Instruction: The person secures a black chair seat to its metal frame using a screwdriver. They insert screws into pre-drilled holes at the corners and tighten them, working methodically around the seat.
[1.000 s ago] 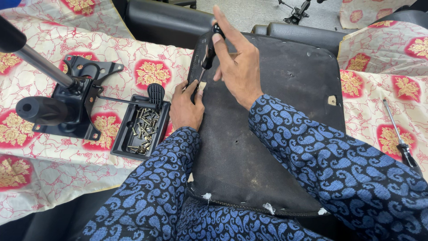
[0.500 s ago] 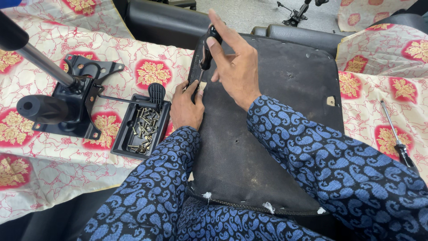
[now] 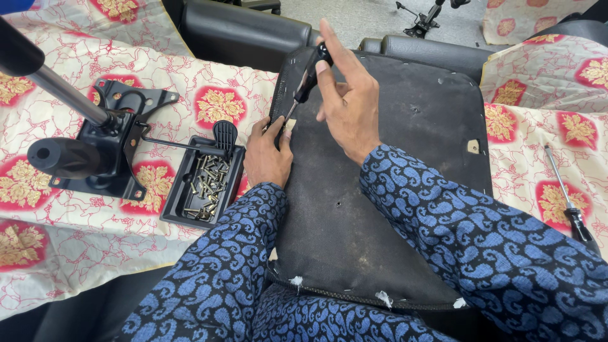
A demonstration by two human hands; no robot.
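Head view: screwdriver (image 3: 308, 76) unmoved, hands still gripping.

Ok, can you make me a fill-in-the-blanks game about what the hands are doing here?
1. The right hand holds a ____ with a black handle.
2. The left hand rests on the edge of the black ____ panel.
3. The black tray holds lots of small ____.
4. A second screwdriver lies on the flowered ____.

Missing words: screwdriver; seat; screws; cloth

Screwdrivers (image 3: 308, 79): two. Screw tray (image 3: 179, 196): one.
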